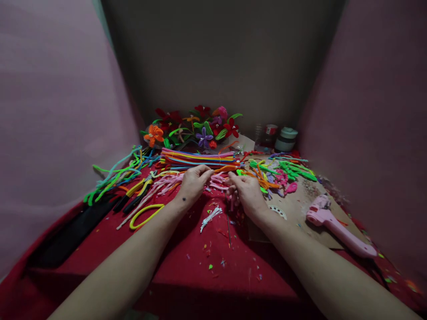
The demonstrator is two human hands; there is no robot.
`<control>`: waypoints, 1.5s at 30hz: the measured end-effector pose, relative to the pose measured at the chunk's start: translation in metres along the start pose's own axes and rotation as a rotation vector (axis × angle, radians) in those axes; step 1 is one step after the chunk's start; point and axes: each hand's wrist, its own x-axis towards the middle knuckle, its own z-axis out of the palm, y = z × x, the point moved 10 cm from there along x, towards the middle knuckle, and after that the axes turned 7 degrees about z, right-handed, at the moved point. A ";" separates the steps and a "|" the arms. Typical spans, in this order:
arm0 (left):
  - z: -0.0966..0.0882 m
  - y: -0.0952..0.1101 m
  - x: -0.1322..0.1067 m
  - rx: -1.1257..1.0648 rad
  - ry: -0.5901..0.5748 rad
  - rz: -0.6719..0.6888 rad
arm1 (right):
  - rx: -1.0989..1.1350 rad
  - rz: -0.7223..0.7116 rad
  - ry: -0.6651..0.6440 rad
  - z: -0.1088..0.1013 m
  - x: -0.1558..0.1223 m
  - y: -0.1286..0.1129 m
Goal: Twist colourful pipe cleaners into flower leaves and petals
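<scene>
My left hand is closed in a pinch, its fingertips at the near end of an orange pipe cleaner that stretches toward the right. Close beside it, my right hand is closed too, with thumb and index finger together. A short pink piece shows under its curled fingers, and a thin dark wire runs down the cloth below them. Whatever its fingertips grip is too small to make out. Behind both hands lies a bundle of straight pipe cleaners in several colours. Pink pipe cleaners lie around the left hand.
Finished pipe-cleaner flowers stand at the back. Yellow-and-black pliers and a yellow ring lie left. White stamens rest on the red cloth. A pink glue gun lies on cardboard, near a lidded cup.
</scene>
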 end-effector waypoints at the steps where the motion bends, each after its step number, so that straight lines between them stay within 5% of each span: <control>1: -0.003 -0.001 0.001 -0.017 0.024 -0.004 | -0.093 -0.046 -0.016 0.005 -0.003 -0.004; 8: 0.021 0.009 0.007 -0.130 -0.103 0.000 | -0.767 -0.613 -0.237 0.057 -0.044 -0.031; 14: 0.079 0.039 0.029 0.019 -0.387 0.132 | -0.942 -0.680 -0.250 0.063 -0.049 -0.028; 19: 0.110 0.050 0.047 0.346 -0.413 0.371 | -0.993 -0.727 -0.195 0.062 -0.045 -0.029; 22: 0.097 0.050 0.056 0.514 -0.277 0.412 | -0.997 -0.739 -0.191 0.062 -0.045 -0.030; 27: 0.027 0.042 0.068 0.602 -0.086 0.272 | -0.970 -0.732 -0.221 0.063 -0.048 -0.032; 31: -0.030 0.012 0.074 0.780 -0.092 0.102 | -0.968 -0.691 -0.240 0.063 -0.048 -0.028; 34: -0.051 -0.023 0.070 0.914 -0.173 0.014 | -0.952 -0.679 -0.253 0.063 -0.049 -0.026; 39: -0.045 -0.056 0.055 1.005 -0.215 0.027 | -0.932 -0.676 -0.252 0.063 -0.049 -0.025; 45: -0.021 -0.046 0.044 1.132 -0.213 0.157 | -0.933 -0.664 -0.251 0.062 -0.047 -0.024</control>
